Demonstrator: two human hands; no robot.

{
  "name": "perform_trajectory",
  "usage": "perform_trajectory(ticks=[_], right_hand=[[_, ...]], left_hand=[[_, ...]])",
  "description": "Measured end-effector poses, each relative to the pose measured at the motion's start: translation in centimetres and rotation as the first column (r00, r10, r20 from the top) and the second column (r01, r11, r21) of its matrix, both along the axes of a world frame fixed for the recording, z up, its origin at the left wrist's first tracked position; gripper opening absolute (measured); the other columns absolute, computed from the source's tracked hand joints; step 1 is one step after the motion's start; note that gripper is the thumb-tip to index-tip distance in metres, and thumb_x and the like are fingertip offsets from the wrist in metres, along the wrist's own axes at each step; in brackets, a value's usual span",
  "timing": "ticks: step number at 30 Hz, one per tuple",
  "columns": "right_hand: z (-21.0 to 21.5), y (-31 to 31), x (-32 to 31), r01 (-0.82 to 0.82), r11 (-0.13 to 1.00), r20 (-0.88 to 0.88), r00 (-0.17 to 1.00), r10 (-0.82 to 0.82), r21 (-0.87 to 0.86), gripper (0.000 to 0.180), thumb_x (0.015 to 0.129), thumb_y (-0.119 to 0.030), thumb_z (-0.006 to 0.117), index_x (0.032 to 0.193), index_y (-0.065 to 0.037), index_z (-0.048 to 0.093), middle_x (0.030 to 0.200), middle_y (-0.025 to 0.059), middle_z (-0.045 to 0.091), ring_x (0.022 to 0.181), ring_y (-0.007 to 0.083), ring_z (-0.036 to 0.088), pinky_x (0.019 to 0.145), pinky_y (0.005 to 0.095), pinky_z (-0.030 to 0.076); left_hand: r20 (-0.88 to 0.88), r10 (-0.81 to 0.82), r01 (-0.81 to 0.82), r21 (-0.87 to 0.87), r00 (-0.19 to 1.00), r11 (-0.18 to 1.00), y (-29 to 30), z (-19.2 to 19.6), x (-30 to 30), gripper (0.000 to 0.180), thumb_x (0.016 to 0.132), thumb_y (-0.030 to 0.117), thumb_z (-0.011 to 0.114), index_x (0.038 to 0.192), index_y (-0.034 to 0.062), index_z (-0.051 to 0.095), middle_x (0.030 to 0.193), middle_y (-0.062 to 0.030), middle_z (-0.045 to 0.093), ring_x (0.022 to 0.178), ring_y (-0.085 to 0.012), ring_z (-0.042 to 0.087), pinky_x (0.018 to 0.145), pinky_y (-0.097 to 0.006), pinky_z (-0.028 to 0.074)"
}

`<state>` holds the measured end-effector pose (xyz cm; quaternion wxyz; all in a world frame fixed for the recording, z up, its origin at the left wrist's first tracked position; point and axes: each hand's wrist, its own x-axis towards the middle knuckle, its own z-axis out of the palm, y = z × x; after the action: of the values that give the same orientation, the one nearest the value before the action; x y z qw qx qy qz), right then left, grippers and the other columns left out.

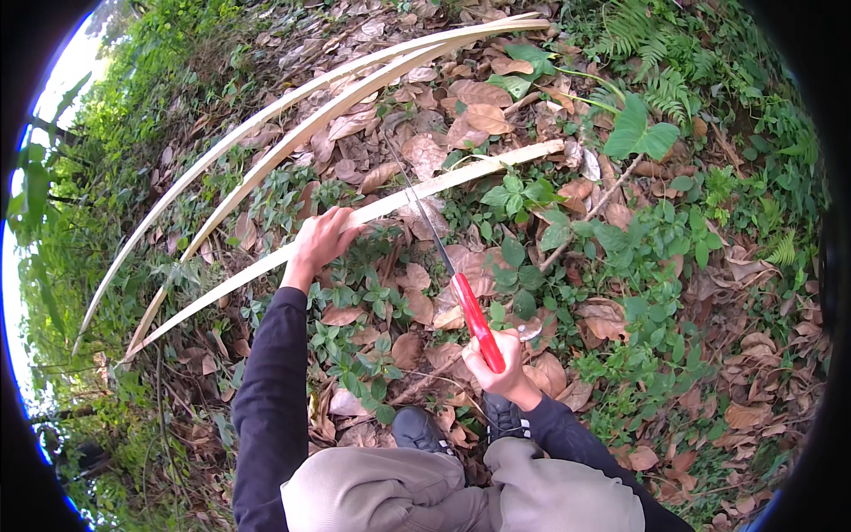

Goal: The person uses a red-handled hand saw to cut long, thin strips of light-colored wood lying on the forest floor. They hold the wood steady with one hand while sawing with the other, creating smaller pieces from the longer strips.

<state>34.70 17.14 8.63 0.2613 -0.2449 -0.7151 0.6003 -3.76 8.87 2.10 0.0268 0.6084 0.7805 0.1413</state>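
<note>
My left hand (319, 243) is wrapped round a long, pale wooden strip (479, 168), holding it a little left of its middle. Closed on a red handle, my right hand (499, 365) grips what looks like a hand saw (474, 312). Its thin dark blade, seen nearly edge-on, crosses the strip to the right of my left hand. Whether the blade has cut into the wood cannot be made out. The strip slants from the lower left up to its blunt end at the right.
Two more pale wooden strips (266, 164) lie beyond, their far ends close together. Dry brown leaves (483, 117) and low green plants cover the ground. A broad-leaved plant (640, 133) and a thin stick (592, 217) are to the right. My dark shoes (420, 429) are near the saw handle.
</note>
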Motion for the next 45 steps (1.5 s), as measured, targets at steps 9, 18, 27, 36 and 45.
perform_trajectory(ticks=[9,18,27,36,45], right_hand=[[1.0,0.6,-1.8,-0.048,0.999,0.039,0.998,0.047,0.025,0.023,0.075,-0.006,0.068,0.061,-0.003,0.051,0.049,0.0093,0.049,0.041,0.0252,0.053,0.045,0.0361,0.041],[1.0,0.3,-2.4,-0.030,0.998,0.030,0.999,0.029,0.057,0.023,0.075,-0.006,0.068,0.060,-0.003,0.051,0.049,0.0091,0.050,0.041,0.0247,0.053,0.045,0.0363,0.041],[0.1,0.5,-3.1,-0.032,0.999,0.048,0.998,0.032,0.015,0.023,0.076,-0.006,0.067,0.060,-0.003,0.051,0.049,0.0084,0.050,0.041,0.0235,0.053,0.045,0.0358,0.041],[0.7,0.1,-3.0,0.017,0.994,0.043,0.999,-0.013,-0.104,0.020,0.076,-0.005,0.066,0.062,-0.002,0.052,0.049,0.0074,0.048,0.042,0.0193,0.050,0.046,0.0343,0.039],[1.1,0.0,-2.6,-0.013,1.000,0.026,1.000,0.012,0.008,0.021,0.078,-0.006,0.065,0.062,-0.002,0.053,0.048,0.0069,0.049,0.041,0.0183,0.051,0.045,0.0332,0.038]], left_hand=[[0.025,0.009,-0.008,-0.030,1.000,1.000,0.1,0.1,-0.2,0.034,0.094,0.038,0.065,0.108,0.0074,0.063,0.091,-0.0127,0.066,0.076,-0.0374,0.068,0.067,-0.046,0.056],[0.006,-0.006,0.006,0.001,1.000,1.000,0.1,-0.3,-0.2,0.033,0.093,0.037,0.066,0.107,0.0074,0.062,0.090,-0.0119,0.065,0.076,-0.0365,0.069,0.066,-0.045,0.057],[0.001,0.000,0.000,0.019,1.000,1.000,-0.1,-0.2,0.0,0.035,0.093,0.039,0.066,0.108,0.0072,0.063,0.091,-0.0120,0.066,0.076,-0.0363,0.069,0.066,-0.045,0.057],[-0.011,0.009,-0.010,-0.018,1.000,1.000,-0.1,-0.4,0.2,0.037,0.093,0.036,0.068,0.113,0.0054,0.063,0.094,-0.0119,0.067,0.078,-0.0348,0.070,0.068,-0.044,0.057],[0.011,0.001,-0.001,-0.007,1.000,1.000,0.1,-0.6,-0.7,0.036,0.093,0.040,0.066,0.108,0.0067,0.063,0.091,-0.0119,0.067,0.076,-0.0367,0.069,0.066,-0.045,0.057]])
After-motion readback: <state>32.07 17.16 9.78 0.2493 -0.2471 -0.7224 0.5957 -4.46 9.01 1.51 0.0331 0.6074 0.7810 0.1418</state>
